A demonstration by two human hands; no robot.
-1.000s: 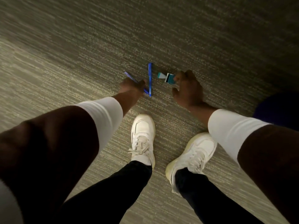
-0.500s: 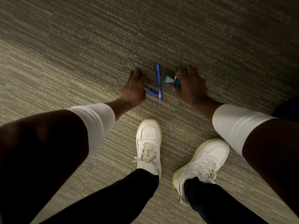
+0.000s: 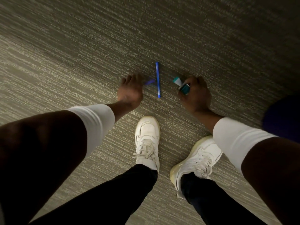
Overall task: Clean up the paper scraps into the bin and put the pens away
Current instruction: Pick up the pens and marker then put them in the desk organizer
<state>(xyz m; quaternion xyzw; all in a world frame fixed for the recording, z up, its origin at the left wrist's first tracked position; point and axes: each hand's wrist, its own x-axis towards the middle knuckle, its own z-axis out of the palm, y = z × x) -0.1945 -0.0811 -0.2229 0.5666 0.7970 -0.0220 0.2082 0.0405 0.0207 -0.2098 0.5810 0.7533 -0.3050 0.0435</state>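
Left hand (image 3: 130, 91): pinching blurred purple-blue pen (image 3: 150, 82) | right hand (image 3: 195, 95): gripping teal-and-white marker (image 3: 181, 84) | slim blue pen (image 3: 157, 79) on carpet: yours to collect | bin, scraps: unseen.

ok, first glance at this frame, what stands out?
A slim bright-blue pen lies on the grey striped carpet, between two hands reaching down. The right hand is closed around a teal-and-white marker; the left hand holds a blurred blue pen. White sneakers stand just below.
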